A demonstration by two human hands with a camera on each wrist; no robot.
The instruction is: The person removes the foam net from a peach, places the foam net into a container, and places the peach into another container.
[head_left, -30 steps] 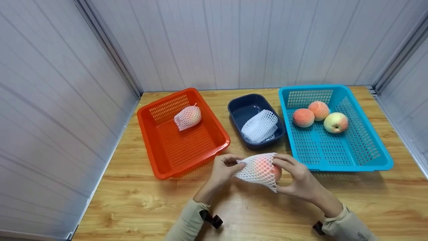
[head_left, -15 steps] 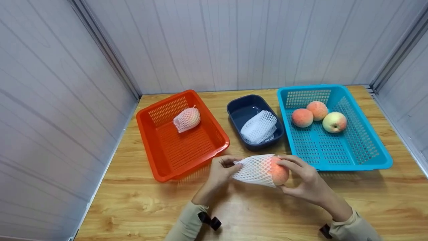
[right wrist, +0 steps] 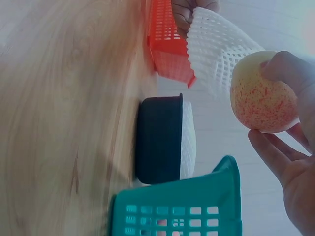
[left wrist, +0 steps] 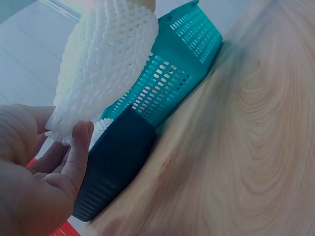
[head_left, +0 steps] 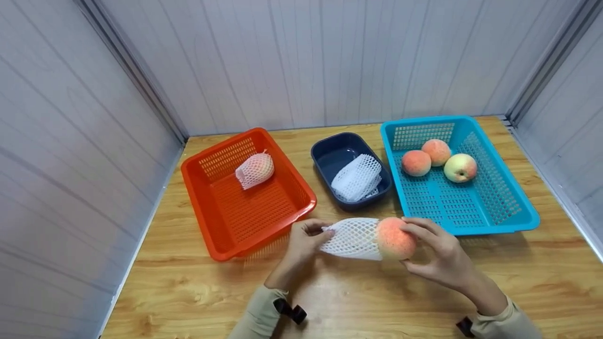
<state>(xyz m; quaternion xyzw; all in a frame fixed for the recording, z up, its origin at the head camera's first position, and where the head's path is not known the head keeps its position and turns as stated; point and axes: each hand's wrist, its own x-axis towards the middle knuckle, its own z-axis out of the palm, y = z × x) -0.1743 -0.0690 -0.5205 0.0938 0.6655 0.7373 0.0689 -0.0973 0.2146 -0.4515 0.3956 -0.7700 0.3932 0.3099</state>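
Note:
My left hand pinches the gathered left end of a white foam fruit net between thumb and fingers. In the left wrist view the net stretches away from the fingertips. My right hand holds a peach, thumb below and fingers above. The peach stands at the net's right mouth, most of its surface bare. From the right wrist view, the thumb and fingers grip the peach on opposite sides, with the net's open edge just behind it. Both things are held above the wooden table.
Behind the left hand stands a red basket with one netted peach. A dark blue bin in the middle holds more foam nets. The blue basket at right contains three peaches.
The peach, earlier mostly inside the net, has come out to the right with my right hand. My left hand keeps its pinch on the net's end. The head view has shifted slightly.

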